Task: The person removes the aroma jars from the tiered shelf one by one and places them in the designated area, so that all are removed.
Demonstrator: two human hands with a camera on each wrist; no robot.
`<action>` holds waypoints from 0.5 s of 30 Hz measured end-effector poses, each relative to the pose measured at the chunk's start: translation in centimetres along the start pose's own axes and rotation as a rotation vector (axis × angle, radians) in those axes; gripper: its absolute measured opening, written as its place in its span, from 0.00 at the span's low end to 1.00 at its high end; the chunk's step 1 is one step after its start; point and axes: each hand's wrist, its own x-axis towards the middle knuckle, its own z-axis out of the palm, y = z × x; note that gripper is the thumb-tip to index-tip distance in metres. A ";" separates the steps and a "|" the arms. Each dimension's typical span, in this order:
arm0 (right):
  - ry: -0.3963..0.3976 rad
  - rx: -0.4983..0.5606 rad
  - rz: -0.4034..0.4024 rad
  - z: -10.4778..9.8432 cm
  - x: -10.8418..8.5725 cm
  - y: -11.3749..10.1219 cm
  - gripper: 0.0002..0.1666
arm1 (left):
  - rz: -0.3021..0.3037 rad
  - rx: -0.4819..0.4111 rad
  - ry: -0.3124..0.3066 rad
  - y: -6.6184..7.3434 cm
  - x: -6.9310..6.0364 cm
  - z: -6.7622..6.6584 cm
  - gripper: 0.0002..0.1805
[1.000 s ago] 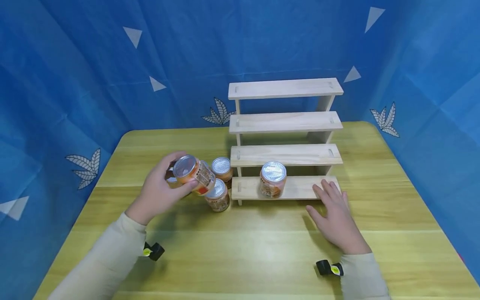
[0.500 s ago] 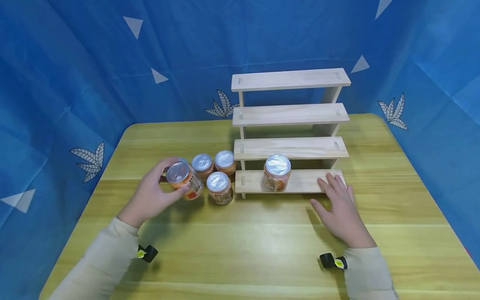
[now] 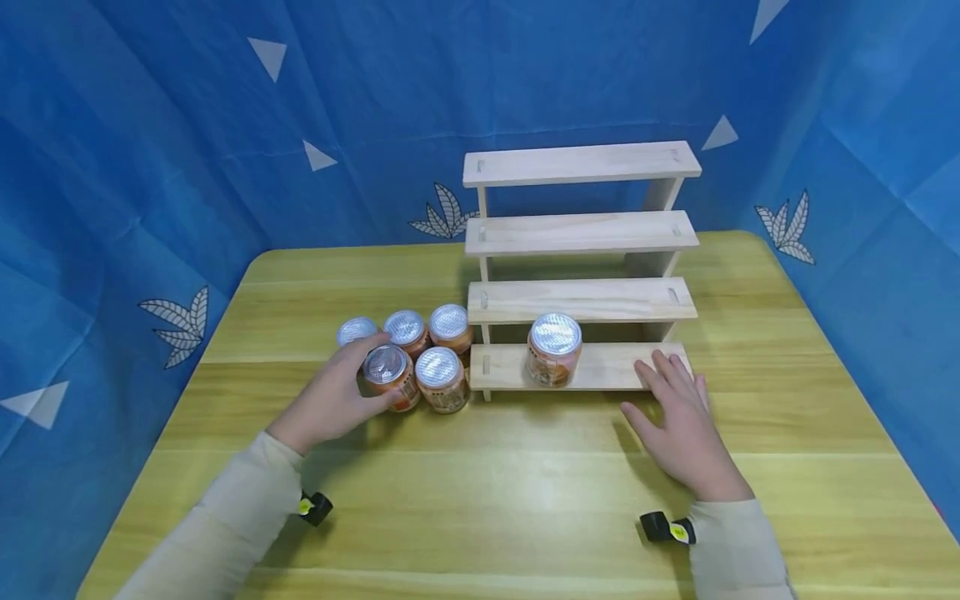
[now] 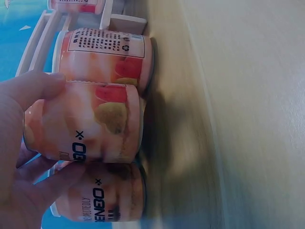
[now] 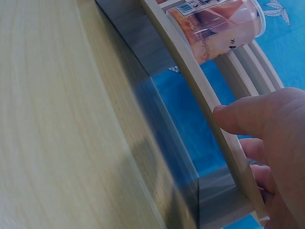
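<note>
My left hand (image 3: pixel 333 396) grips an orange can with a silver lid (image 3: pixel 403 388) at the table's left, thumb on its near side. In the left wrist view this can (image 4: pixel 95 121) sits between two neighbours, its base at or close to the tabletop. Several similar cans cluster around it, among them a can (image 3: pixel 442 385) just to its right. On the lowest step of the wooden stepped shelf (image 3: pixel 581 300) another can (image 3: pixel 553 358) stands upright. My right hand (image 3: pixel 678 429) rests with extended fingers on that step's right end; the thumb (image 5: pixel 238 114) touches its front edge in the right wrist view.
The three upper steps (image 3: pixel 581 230) rise behind the lowest one. A blue cloth (image 3: pixel 375 108) with white triangles and leaves hangs behind and beside the wooden table (image 3: pixel 540 500). Black wrist cameras (image 3: pixel 663 528) are on both wrists.
The left hand has set or lowered its can beside the front can, moving right and down over the last half second. A can behind it now shows. The right hand stays on the shelf.
</note>
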 end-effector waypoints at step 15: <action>-0.001 -0.002 0.001 0.0 0.0 -0.1 0.39 | 0.054 -0.036 -0.002 -0.8 0.0 1.1 0.36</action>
